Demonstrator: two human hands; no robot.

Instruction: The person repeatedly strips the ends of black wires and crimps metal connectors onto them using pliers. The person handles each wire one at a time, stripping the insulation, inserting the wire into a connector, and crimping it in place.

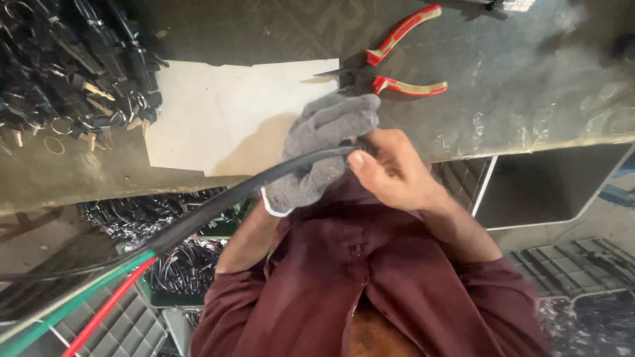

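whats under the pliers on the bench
The red-handled pliers lie mostly on the bare grey bench, jaw tips over the edge of a white sheet. The gloved left hand covers the sheet's corner nearby.

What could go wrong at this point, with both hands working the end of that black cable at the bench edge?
The right hand is bare while the left hand wears a glove, so anything sharp at the black cable end could nick it. The long cable trails off the bench toward loose red and green wires and might snag. The red-handled pliers lie just behind the hands; a sudden tug could knock them.
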